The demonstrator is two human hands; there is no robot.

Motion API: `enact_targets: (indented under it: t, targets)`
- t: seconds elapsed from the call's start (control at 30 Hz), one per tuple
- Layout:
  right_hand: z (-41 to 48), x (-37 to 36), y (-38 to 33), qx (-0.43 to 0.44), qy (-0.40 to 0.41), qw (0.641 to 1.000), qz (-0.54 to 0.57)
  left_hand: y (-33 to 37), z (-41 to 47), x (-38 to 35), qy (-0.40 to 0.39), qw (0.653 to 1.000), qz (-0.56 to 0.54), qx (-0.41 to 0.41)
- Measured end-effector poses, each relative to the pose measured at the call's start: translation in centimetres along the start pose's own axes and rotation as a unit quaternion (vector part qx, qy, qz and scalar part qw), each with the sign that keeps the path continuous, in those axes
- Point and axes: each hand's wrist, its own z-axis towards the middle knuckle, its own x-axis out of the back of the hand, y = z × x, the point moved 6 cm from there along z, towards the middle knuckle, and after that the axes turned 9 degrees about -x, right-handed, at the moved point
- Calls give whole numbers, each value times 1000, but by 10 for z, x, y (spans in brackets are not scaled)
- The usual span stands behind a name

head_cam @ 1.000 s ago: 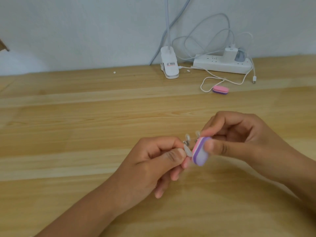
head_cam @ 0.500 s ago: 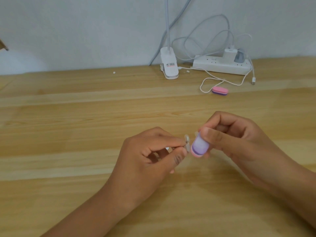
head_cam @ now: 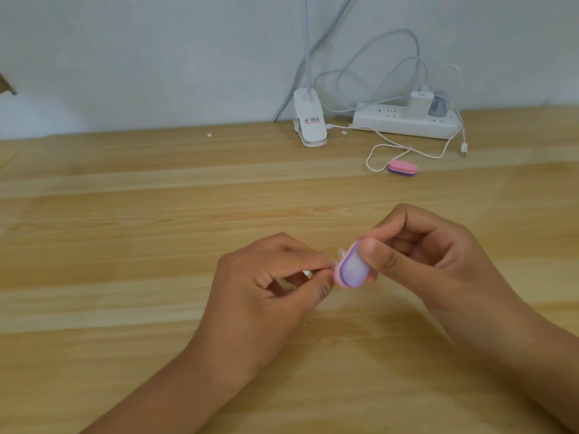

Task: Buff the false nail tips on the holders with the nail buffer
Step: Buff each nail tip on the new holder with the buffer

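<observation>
My right hand (head_cam: 429, 255) pinches a small pink and purple nail buffer (head_cam: 351, 268) between thumb and fingers, its pale purple face turned up. The buffer's pink edge lies against a clear false nail tip (head_cam: 339, 252) that pokes out from my left hand (head_cam: 269, 286). My left hand grips the nail tip holder (head_cam: 306, 273) with curled fingers, so only a small shiny bit of it shows. Both hands hover just above the wooden table (head_cam: 125, 230), near its middle.
A second pink and purple buffer (head_cam: 403, 168) lies further back on the right. Behind it sit a white power strip (head_cam: 404, 123) with plugs and loose white cables (head_cam: 391, 145), plus a white lamp clip (head_cam: 309, 123) at the wall.
The buffer has turned from edge-on to showing its pale purple face and shifted slightly along the nail tip. My left hand rotated inward, hiding most of the holder and tips.
</observation>
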Motion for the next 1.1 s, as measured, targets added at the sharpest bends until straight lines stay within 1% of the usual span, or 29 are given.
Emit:
enact_targets:
  t: [0.07,0.17,0.2,0.33,0.5,0.67,0.8,0.93,1.1]
  targets:
    - [0,2,0,4,6,1000,4,0,-1,-1,-6,1000,-3,0]
    - [-5,-10,3,10,-29,1000,-4,3,-1,-5,-25,1000,-15,-9]
    - [-6,-12,3,10,-29,999,-9,3,-1,-5,-28,999,-14,-9]
    - [0,3,-3,12,8,1000,-1,-1,-2,-4,-19,1000,-14,2]
    - [-4,-8,3,14,-25,999,-18,-2,-1,-5,-25,999,-34,10]
    - [1,2,-3,18,-20,1000,2,-6,-2,-4,-12,995,-86,39]
    - [-2,-5,2,17,-53,998,-8,-6,-2,-6,-19,992,-116,42]
    - [2,4,-4,23,-36,999,8,-10,-3,-5,0,988,-137,64]
    - [-1,-5,3,16,-64,998,-4,-12,-3,-6,-1,984,-160,77]
